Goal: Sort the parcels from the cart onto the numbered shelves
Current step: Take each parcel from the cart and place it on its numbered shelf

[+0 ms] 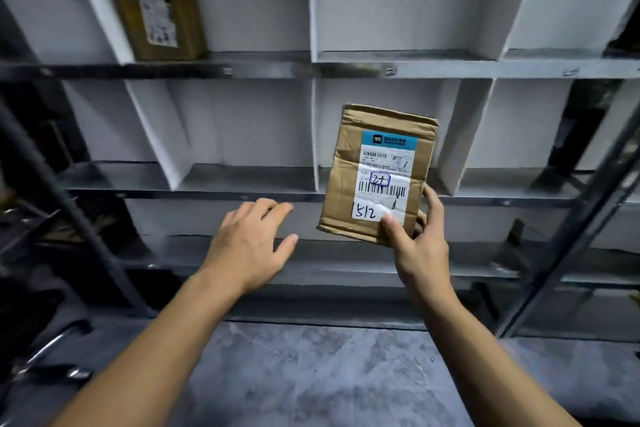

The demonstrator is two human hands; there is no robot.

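A small brown cardboard parcel (349,163) with a shipping label and a handwritten "512" slip is upright in front of the middle shelf row. My right hand (420,246) grips its lower right corner, thumb on the white slip and fingers behind and along the right edge. To the left of the parcel, my left hand (251,239) hovers with relaxed fingers, holding nothing. The grey metal shelves (242,196) have white dividers forming compartments. A second brown parcel (157,9) leans upright in an upper left compartment.
White dividers (315,135) split each shelf row into bays. Slanted metal uprights stand at the left (69,204) and right (575,236). A dark metal frame with chrome bars (52,347) sits at the lower left. The grey floor (311,374) lies below.
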